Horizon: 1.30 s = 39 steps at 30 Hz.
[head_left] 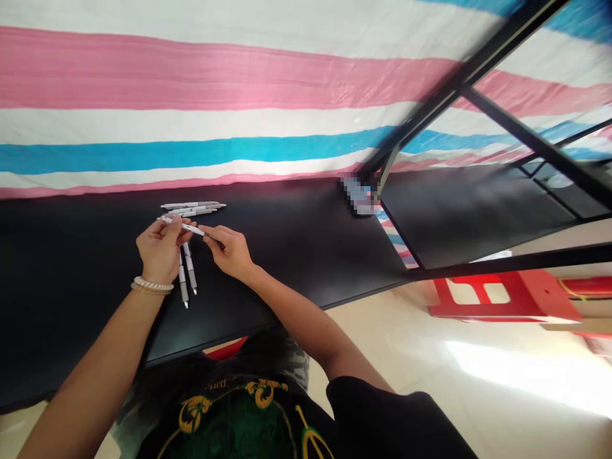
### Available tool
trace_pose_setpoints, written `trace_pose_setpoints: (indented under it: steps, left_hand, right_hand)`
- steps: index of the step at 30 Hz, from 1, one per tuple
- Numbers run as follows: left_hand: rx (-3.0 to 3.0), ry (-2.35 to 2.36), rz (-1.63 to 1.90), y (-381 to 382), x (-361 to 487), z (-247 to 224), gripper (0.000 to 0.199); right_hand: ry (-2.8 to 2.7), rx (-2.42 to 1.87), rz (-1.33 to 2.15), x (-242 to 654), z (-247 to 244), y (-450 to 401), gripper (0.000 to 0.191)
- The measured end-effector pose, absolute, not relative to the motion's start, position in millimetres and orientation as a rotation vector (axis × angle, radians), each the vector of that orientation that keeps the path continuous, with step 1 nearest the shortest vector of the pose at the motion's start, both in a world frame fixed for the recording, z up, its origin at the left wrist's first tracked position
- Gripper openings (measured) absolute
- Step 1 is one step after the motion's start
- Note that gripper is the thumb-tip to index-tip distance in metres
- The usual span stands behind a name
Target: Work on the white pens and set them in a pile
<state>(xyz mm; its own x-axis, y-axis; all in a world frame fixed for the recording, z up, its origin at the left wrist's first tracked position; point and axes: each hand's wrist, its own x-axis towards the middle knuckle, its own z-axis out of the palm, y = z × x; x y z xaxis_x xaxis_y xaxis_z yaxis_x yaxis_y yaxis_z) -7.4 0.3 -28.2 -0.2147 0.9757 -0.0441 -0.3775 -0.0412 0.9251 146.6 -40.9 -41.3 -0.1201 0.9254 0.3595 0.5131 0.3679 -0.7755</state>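
Observation:
My left hand [164, 245] is closed around the white body of a pen [193, 229], which it holds above the black table. At the pen's right end, the fingers of my right hand [229, 250] are pinched on its grey part. Just beyond my hands, several white and grey pens [194, 208] lie in a loose bunch. Two more pens [190, 268] rest side by side below my hands, their tips toward me and their far ends partly hidden by my left hand.
The black table [296, 248] runs up to a striped plastic sheet [229, 83]. A blurred-out object [358, 194] lies at the table's far right corner, by a black metal frame [430, 111]. Red plastic stools [507, 296] stand on the floor at the right.

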Motion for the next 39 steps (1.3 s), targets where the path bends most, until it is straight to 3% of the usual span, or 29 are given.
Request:
trace_pose_setpoints:
  steps: [13,24,27,34,39]
  left_hand:
    - [0.592,1.054,1.683,14,-31,-22,0.015]
    - [0.777,0.997,1.531,0,-10,-27,0.036]
    - [0.813,0.995,1.506,-2,-8,-25,0.038]
    - [0.853,0.988,1.462,-3,-7,-24,0.037]
    - [0.861,0.975,1.45,-2,-8,-25,0.037]
  right_hand:
    - [-1.619,-1.256,0.563,153,-36,-42,0.03]
    - [-1.612,-1.264,0.647,146,-41,-42,0.024]
    - [-1.567,-1.305,0.715,146,-42,-42,0.028]
    - [-1.678,-1.339,0.629,150,-42,-44,0.015]
    - [-1.413,-1.237,1.004,148,-36,-43,0.021]
